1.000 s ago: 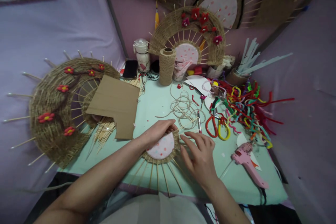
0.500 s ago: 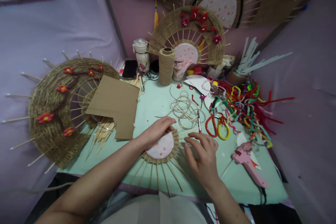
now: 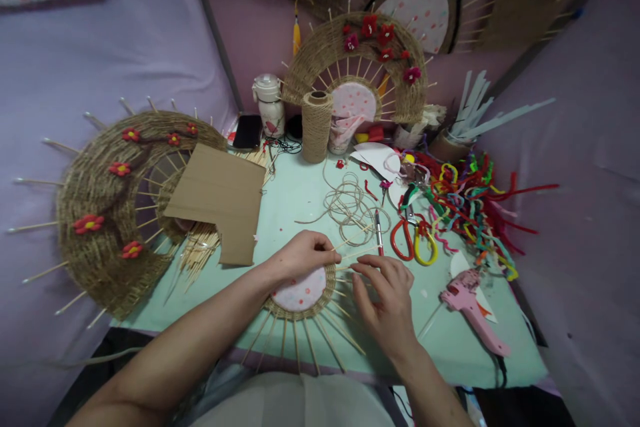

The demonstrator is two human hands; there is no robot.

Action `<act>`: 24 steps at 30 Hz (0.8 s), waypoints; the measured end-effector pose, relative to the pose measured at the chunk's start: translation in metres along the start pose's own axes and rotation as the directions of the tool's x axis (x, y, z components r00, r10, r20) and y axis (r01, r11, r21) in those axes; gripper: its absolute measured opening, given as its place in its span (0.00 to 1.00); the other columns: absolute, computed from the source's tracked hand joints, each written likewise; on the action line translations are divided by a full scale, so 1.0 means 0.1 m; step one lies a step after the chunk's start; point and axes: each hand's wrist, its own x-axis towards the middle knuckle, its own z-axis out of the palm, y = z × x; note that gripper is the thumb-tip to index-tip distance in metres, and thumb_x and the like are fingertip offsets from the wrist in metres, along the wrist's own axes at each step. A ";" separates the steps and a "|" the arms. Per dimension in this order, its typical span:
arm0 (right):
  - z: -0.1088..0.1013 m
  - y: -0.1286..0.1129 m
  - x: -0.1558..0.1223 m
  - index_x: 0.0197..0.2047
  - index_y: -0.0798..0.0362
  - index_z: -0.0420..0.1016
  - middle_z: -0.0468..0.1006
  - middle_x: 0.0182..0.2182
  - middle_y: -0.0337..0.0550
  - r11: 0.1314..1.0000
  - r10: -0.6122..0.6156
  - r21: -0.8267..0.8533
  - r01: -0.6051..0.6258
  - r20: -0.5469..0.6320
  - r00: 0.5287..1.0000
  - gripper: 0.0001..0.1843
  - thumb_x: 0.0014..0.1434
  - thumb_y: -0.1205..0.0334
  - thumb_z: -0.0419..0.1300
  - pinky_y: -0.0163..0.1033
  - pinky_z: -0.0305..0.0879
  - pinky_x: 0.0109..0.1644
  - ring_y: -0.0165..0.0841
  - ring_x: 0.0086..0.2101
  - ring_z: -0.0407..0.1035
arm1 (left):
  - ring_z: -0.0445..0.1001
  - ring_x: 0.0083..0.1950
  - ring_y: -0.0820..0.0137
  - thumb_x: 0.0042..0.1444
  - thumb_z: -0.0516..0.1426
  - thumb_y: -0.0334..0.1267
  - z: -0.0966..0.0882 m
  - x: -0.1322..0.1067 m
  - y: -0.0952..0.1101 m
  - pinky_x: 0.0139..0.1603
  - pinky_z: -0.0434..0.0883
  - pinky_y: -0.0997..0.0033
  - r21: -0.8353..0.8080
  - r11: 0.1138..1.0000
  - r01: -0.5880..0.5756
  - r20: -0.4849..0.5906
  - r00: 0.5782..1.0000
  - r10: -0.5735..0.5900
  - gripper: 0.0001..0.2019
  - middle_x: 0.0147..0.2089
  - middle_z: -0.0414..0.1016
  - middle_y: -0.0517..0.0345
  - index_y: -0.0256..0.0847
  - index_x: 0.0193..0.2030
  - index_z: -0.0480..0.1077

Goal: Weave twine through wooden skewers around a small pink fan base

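Note:
A small round woven fan (image 3: 301, 291), with a pink-spotted white centre, a twine rim and thin sticks fanning out, lies at the table's front edge. My left hand (image 3: 307, 257) covers its upper part, thumb and forefinger pinched together at the upper right rim among the sticks. To the right, my right hand (image 3: 385, 287) has its fingers curled, with thumb and fingertips close together beside the ends of the sticks. Whatever is between those tips is too small to make out. A loose coil of twine (image 3: 350, 207) lies just beyond both hands.
Scissors (image 3: 414, 237), a pen (image 3: 379, 232) and a pink glue gun (image 3: 473, 313) lie at right, below tangled pipe cleaners (image 3: 465, 207). Cardboard (image 3: 220, 197) and a large woven fan (image 3: 95, 200) occupy the left. A twine spool (image 3: 317, 130) and white bottle (image 3: 270, 107) stand behind.
My left hand has gone from lying over the fan's upper rim to a pinch at its upper right. The fan has shifted slightly left and down. My right hand has barely moved.

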 end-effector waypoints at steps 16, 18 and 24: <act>0.03 0.02 -0.02 0.40 0.50 0.73 0.75 0.39 0.43 1.000 0.023 0.012 -0.023 0.021 1.000 0.07 0.60 0.66 0.55 0.46 0.53 0.48 0.37 0.42 0.65 | 0.63 0.26 0.73 0.44 0.60 0.53 0.00 -0.06 -0.04 0.29 0.59 0.73 0.068 0.997 0.031 -0.007 1.000 -0.031 0.19 0.23 0.69 0.60 0.34 0.27 0.74; 0.03 0.02 -0.02 0.40 0.50 0.73 0.75 0.39 0.43 0.999 0.030 0.012 -0.030 0.031 0.999 0.07 0.60 0.66 0.55 0.46 0.53 0.48 0.37 0.43 0.65 | 0.61 0.25 0.74 0.44 0.60 0.50 0.02 -0.05 -0.06 0.28 0.58 0.73 0.077 0.997 0.015 -0.018 1.000 -0.014 0.17 0.21 0.66 0.62 0.35 0.25 0.73; 0.02 0.04 -0.03 0.40 0.50 0.73 0.75 0.38 0.43 1.000 0.028 0.008 -0.028 0.036 0.999 0.07 0.60 0.66 0.55 0.46 0.54 0.48 0.36 0.42 0.65 | 0.63 0.26 0.72 0.46 0.58 0.52 0.01 -0.07 -0.03 0.27 0.57 0.73 0.083 0.995 0.060 -0.026 0.998 -0.058 0.18 0.22 0.69 0.59 0.35 0.27 0.75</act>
